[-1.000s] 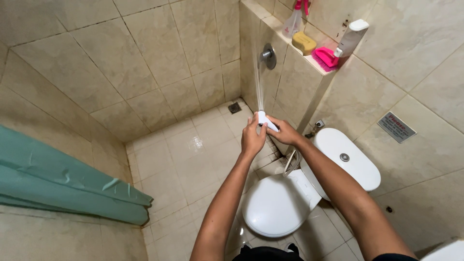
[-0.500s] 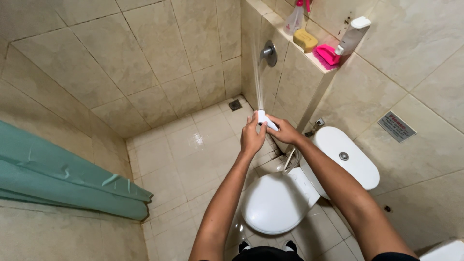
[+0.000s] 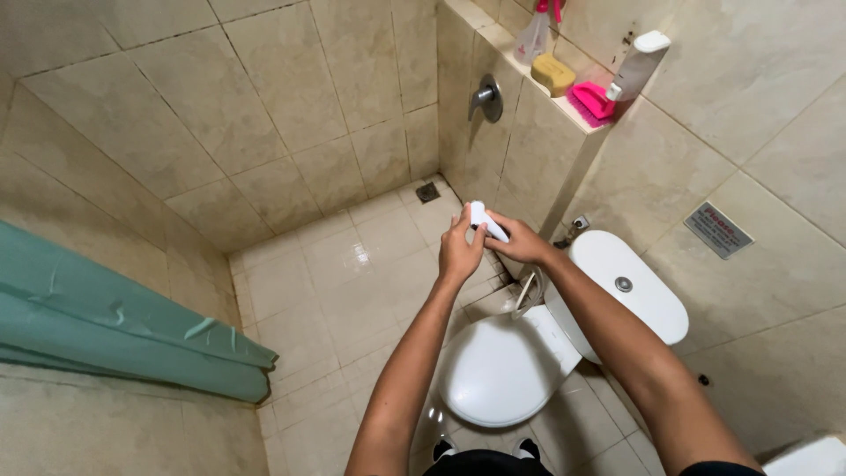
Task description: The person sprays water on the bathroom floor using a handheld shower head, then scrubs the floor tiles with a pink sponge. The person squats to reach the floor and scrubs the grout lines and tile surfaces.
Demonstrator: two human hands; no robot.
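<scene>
Two hands, left hand [image 3: 460,253], right hand [image 3: 520,240], gripping white sprayer [image 3: 486,220], perhaps, grey wall sign [image 3: 718,230]

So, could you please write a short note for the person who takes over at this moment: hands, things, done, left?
Left hand: fingers on the head of the white bidet sprayer.
Right hand: grips the sprayer handle from the other side.
The sprayer is held up above the floor tiles, beside the closed white toilet. Its hose hangs by the tank.
Done: sprayer in both hands.
Left: no water shows at the sprayer; putting it back remains.
</scene>
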